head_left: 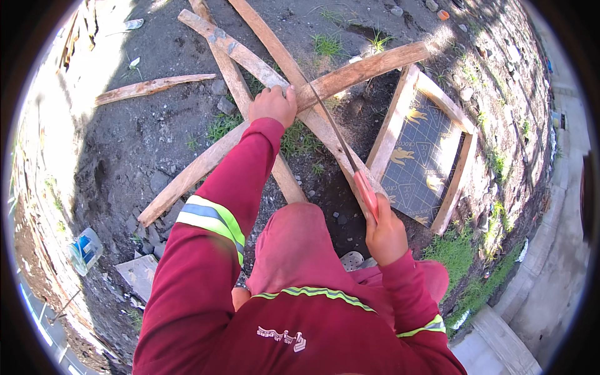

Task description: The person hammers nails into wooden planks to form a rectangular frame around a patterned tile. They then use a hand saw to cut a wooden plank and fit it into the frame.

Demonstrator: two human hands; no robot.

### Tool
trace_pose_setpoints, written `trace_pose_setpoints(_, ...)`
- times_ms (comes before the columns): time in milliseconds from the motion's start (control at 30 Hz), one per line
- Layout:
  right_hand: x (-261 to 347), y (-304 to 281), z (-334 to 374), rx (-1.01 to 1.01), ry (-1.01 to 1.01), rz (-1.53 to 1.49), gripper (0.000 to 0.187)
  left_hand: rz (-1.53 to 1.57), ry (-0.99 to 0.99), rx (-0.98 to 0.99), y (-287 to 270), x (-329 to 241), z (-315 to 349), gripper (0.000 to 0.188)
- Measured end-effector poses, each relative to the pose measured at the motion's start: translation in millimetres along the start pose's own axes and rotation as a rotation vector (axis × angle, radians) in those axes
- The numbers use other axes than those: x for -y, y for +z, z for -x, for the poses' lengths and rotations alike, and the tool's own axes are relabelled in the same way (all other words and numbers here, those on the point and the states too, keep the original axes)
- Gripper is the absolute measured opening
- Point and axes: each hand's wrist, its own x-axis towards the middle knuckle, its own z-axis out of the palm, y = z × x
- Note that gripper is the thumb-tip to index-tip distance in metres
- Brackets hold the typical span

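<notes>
My right hand is closed round the red handle of a handsaw. The saw's thin blade slants up and left, and its far part meets the edge of a wooden board. That board lies diagonally across several other crossed lengths of timber. My left hand grips the board just left of the blade, its fingers pressed over the wood. Under it runs a grey-stained plank, with another plank crossing from the top. My bent knee is close to the near end of one timber.
To the right lies a dark printed panel edged with wooden strips. A split stick rests on the dirt at left, with a clear plastic container nearer. A concrete curb runs along the right. Stones and grass tufts dot the ground.
</notes>
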Motion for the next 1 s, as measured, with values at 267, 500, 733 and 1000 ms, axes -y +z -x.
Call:
trace_pose_setpoints(267, 28, 24, -102, 0.02, 0.004, 0.056, 0.031, -0.028, -0.007, 0.042, -3, -4, 3, 0.048)
trace_pose_setpoints(500, -4, -10, 12, 0.006, -0.01, 0.004, 0.044, -0.026, -0.003, 0.038, 1, 0, 4, 0.049)
trace_pose_setpoints(733, 28, 11, -83, 0.024, 0.005, 0.007, 0.025, -0.02, -0.018, 0.014, -2, -4, 1, 0.048)
trace_pose_setpoints(1000, 9, -20, 25, 0.035, 0.049, 0.012, 0.045, -0.004, -0.016, 0.02, 2, 0, 2, 0.048)
